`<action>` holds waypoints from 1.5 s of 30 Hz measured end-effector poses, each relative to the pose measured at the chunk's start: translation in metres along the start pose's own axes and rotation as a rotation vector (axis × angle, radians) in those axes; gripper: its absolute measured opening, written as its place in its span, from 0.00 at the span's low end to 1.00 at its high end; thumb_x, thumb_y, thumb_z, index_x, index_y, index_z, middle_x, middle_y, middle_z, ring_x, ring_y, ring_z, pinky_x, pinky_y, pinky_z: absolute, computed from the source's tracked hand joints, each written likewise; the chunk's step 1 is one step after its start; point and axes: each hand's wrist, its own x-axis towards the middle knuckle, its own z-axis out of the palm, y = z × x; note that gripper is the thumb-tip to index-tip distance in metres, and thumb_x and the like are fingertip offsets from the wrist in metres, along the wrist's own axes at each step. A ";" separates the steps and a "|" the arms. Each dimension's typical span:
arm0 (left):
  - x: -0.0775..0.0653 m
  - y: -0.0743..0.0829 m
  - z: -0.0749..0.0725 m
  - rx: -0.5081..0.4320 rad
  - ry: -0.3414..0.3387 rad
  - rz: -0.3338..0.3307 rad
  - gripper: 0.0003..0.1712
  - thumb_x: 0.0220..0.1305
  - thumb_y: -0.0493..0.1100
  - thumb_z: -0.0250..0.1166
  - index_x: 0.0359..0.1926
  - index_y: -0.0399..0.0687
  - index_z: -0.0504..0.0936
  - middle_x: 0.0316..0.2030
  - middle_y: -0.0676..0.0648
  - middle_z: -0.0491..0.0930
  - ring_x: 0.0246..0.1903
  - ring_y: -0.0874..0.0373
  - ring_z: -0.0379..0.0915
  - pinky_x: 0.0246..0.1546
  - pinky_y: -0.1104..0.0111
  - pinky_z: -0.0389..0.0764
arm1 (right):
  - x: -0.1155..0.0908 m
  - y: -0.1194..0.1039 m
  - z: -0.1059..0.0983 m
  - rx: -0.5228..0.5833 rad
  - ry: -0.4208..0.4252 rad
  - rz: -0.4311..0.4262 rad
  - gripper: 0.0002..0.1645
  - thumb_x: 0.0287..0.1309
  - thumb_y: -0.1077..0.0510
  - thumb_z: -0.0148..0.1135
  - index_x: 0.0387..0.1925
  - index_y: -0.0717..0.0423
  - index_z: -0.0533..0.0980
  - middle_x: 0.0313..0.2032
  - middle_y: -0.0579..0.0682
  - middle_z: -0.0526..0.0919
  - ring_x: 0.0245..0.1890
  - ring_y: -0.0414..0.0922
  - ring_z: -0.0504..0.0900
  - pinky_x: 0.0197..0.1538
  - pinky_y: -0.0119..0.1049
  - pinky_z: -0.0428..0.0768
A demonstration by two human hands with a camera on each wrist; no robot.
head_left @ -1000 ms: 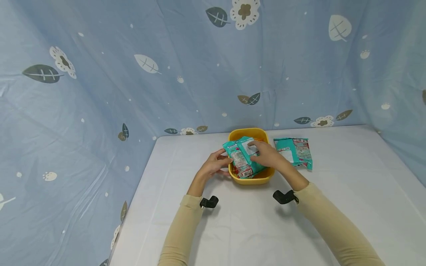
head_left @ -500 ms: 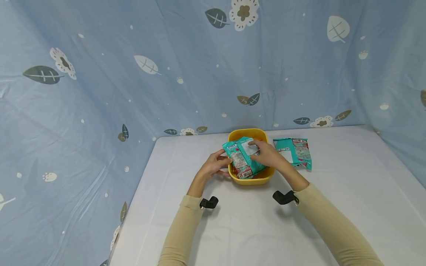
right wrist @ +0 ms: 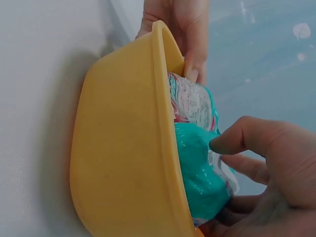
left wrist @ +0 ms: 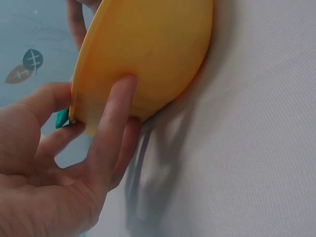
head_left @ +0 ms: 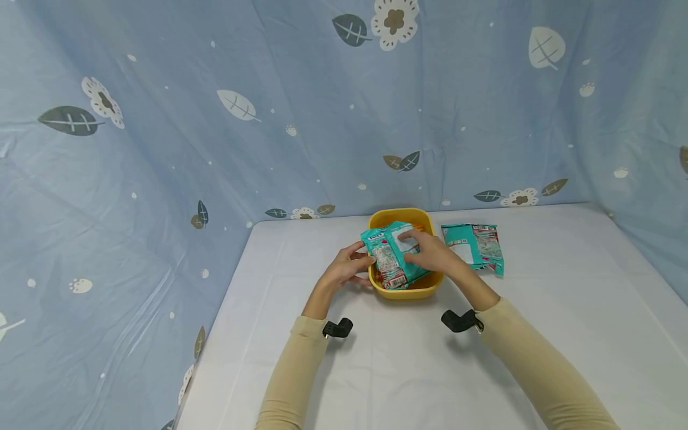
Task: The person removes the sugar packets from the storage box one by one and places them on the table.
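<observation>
Packet (head_left: 389, 263) in the bin (head_left: 408, 294), a hand on each

The packet sits in the mouth of the yellow bin, tilted and standing partly proud of the rim. Its long axis appears to run slantwise, from the far-left side of the bin to the near-right. The right hand (head_left: 431, 251) is the nearer one: it reaches in from the right and, as I judge it, pinches the packet's right half — thumb on the near side, fingers bent over the far part. How firmly it grips, I cannot tell.

The left hand (head_left: 344, 267) lies on the other side, at the bin's left wall. It pinches that wall, thumb at the rim and longer fingers against the outside. Whether it also touches the packet's left edge, just beside it, I cannot tell.

So the packet lies between the two hands, to the right of the left hand and directly under the right. Something orange shows beneath it — too hidden to name. A second packet (head_left: 474, 243), also teal, lies flat on the white table (head_left: 387, 370), near the bin's right side and beyond the right wrist.
</observation>
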 end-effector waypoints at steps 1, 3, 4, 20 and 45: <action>0.000 0.000 0.000 0.000 0.001 -0.001 0.30 0.65 0.41 0.66 0.67 0.64 0.71 0.53 0.38 0.75 0.45 0.48 0.82 0.35 0.51 0.90 | 0.000 0.000 0.000 0.004 0.002 0.000 0.31 0.61 0.55 0.64 0.65 0.51 0.70 0.60 0.59 0.78 0.45 0.52 0.78 0.49 0.46 0.85; 0.000 0.000 0.000 0.000 -0.001 -0.001 0.31 0.65 0.41 0.66 0.67 0.63 0.70 0.53 0.38 0.75 0.45 0.48 0.82 0.35 0.51 0.90 | -0.001 0.000 0.000 0.011 0.003 -0.011 0.31 0.61 0.55 0.63 0.65 0.51 0.70 0.62 0.59 0.76 0.48 0.54 0.78 0.54 0.51 0.84; 0.000 0.000 0.000 0.001 -0.002 -0.001 0.31 0.65 0.41 0.66 0.68 0.63 0.70 0.54 0.38 0.75 0.45 0.48 0.82 0.35 0.51 0.90 | -0.001 0.001 0.000 0.015 0.004 -0.019 0.31 0.61 0.56 0.63 0.65 0.51 0.70 0.62 0.59 0.76 0.50 0.55 0.77 0.56 0.53 0.83; -0.001 0.000 -0.001 0.005 -0.004 0.004 0.30 0.66 0.41 0.64 0.67 0.62 0.70 0.55 0.37 0.75 0.45 0.49 0.82 0.35 0.51 0.90 | -0.004 0.007 0.000 0.061 0.013 -0.122 0.34 0.62 0.58 0.64 0.68 0.54 0.67 0.67 0.59 0.71 0.65 0.60 0.71 0.65 0.59 0.76; 0.000 0.001 0.000 0.015 0.010 -0.013 0.32 0.66 0.41 0.65 0.69 0.65 0.68 0.56 0.37 0.74 0.46 0.49 0.81 0.35 0.51 0.90 | -0.007 0.014 -0.007 0.131 -0.059 -0.144 0.36 0.61 0.61 0.64 0.70 0.46 0.66 0.67 0.59 0.70 0.58 0.56 0.73 0.60 0.55 0.80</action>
